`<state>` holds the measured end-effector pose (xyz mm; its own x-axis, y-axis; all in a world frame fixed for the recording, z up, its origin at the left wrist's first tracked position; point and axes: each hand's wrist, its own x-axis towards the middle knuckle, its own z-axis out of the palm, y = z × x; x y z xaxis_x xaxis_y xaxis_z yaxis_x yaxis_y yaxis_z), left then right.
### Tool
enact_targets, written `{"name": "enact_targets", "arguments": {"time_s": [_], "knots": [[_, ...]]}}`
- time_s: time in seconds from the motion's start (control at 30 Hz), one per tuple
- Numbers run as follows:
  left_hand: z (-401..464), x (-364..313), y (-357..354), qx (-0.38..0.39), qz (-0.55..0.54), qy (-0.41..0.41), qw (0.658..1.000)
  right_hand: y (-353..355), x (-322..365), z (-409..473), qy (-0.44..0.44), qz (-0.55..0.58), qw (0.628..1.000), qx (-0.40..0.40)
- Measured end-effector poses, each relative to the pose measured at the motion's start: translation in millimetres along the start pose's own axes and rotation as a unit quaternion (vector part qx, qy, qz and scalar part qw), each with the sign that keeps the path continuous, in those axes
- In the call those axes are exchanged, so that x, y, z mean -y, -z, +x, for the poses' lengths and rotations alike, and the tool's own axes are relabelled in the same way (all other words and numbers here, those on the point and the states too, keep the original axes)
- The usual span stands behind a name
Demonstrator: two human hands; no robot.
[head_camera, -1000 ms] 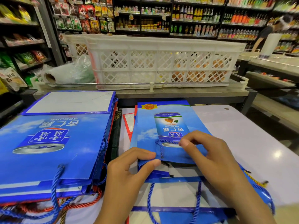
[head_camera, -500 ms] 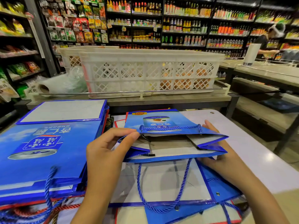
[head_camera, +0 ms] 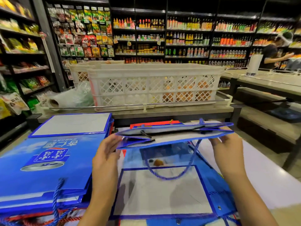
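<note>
With your left hand (head_camera: 105,154) gripping one end of the blue bag (head_camera: 171,139) and your right hand (head_camera: 228,149) pinching the other, held above the counter (head_camera: 268,176), draw both side folds outward evenly so the mouth opens without creasing

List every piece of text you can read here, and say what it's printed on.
"杏仁露": upside down to the camera, on the top of the blue bag stack.
The can logo beside it: too stylised and blurred to read.
The held bag and the shelf goods: print too small or blurred to read.
</note>
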<state>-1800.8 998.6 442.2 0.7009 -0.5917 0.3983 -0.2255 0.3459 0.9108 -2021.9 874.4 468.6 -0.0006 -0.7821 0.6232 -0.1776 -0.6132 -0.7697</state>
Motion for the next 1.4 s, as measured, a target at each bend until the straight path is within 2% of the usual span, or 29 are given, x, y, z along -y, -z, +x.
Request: {"name": "enact_targets", "arguments": {"time_s": [0.07, 0.23, 0.43, 0.53, 0.7, 0.77, 1.03, 1.23, 1.4], "knots": [[5, 3, -9, 0.018, -0.017, 0.011, 1.000, -3, 14, 12, 0.021, 0.027, 0.999, -0.019], [24, -1, -24, 0.065, 0.046, 0.005, 0.997, -1, 45, 42, 0.085, 0.070, 0.993, -0.049], [17, -15, -30, 0.073, 0.044, -0.010, 0.996, 5, 72, 61, 0.088, 0.160, 0.979, -0.094], [11, -21, -27, 0.057, 0.013, 0.005, 0.998, 7, 75, 60, 0.084, 0.173, 0.980, -0.043], [9, -34, -24, 0.021, -0.011, 0.020, 1.000, 8, 34, 32, -0.040, 0.155, 0.978, 0.130], [9, -41, -25, 0.013, -0.025, 0.029, 0.999, 6, 18, 8, -0.079, 0.145, 0.971, 0.171], [28, -66, -23, -0.010, 0.004, 0.012, 1.000, -3, 19, -16, -0.088, 0.173, 0.976, 0.100], [50, -76, -2, -0.036, 0.086, -0.027, 0.995, -25, 40, -18, -0.076, 0.171, 0.979, 0.084], [71, -82, 46, -0.028, 0.154, -0.022, 0.987, -65, 64, -33, -0.085, 0.180, 0.975, 0.096]]}}
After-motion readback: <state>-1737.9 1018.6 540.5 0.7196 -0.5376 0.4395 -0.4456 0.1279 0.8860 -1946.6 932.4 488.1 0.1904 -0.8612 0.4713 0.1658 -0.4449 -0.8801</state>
